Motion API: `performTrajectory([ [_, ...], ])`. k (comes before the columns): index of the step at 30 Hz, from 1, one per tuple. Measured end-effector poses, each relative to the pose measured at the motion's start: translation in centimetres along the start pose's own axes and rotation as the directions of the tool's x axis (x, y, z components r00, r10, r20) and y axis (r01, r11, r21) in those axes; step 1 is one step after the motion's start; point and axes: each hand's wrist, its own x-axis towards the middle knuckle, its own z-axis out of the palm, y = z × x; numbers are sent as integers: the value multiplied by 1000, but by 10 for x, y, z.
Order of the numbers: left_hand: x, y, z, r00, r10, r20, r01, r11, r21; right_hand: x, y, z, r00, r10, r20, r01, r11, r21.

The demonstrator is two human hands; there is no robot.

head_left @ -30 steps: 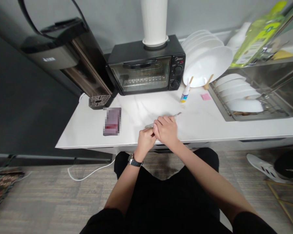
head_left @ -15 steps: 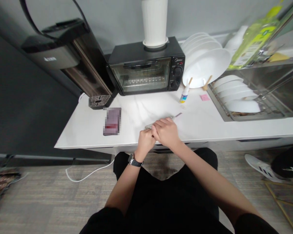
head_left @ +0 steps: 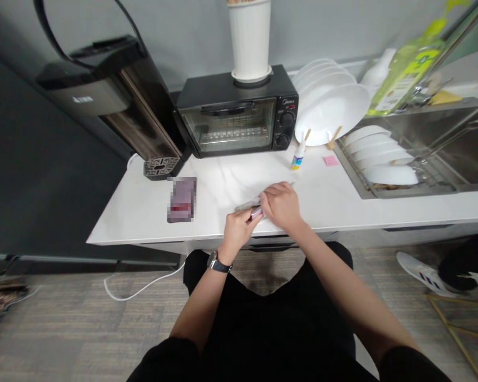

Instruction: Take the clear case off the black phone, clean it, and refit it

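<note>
My left hand, with a black watch on its wrist, pinches one end of a small pinkish object near the counter's front edge. The fingers of my right hand are closed round its other end, so its full shape is hidden. A thin pale, clear-looking item lies just behind my left fingers and runs under my right hand. Behind the hands stands a small white bottle with a blue and yellow label. A pink note lies to its right.
A blurred-out phone-like item lies on the white counter at left. Behind are a dispenser, a toaster oven bearing a white pot, and racked plates. The sink is at right. A person's shoe shows below.
My right hand has shifted slightly right, away from my left hand. A gap has opened between them, showing the pinkish object, which was hidden before. The view has shifted a little.
</note>
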Motion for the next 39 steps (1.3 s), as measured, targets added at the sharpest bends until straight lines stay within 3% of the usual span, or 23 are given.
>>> performTrajectory([
  [3, 0, 2, -1, 1000, -2, -13, 1, 1000, -29, 2, 11, 0, 994, 95, -53, -96, 995, -17],
  [9, -1, -3, 2, 999, 18, -45, -19, 999, -29, -2, -14, 11, 995, -99, -26, 101, 993, 60],
  [15, 0, 2, 2, 999, -11, -48, 9, 999, -33, 5, 15, 7, 985, 113, -130, -112, 994, 18],
  [20, 0, 3, 1, 999, 3, -49, -5, 999, -33, 1, 2, 10, 995, -77, -66, 81, 995, 53],
  [25, 0, 4, 1, 997, -64, -34, 64, 998, -25, 7, 14, 3, 994, 62, -87, -62, 998, 13],
  [30, 1, 7, -2, 999, -45, -25, 45, 998, -32, 2, -3, 0, 995, -100, -21, 101, 993, 66],
  [36, 3, 9, -4, 996, -93, 8, 93, 995, 21, 8, 5, 1, 996, 64, -67, -62, 998, 30],
  [39, 3, 4, -2, 999, -46, -22, 47, 998, 36, 5, -13, 6, 999, -21, -34, 22, 999, 37],
])
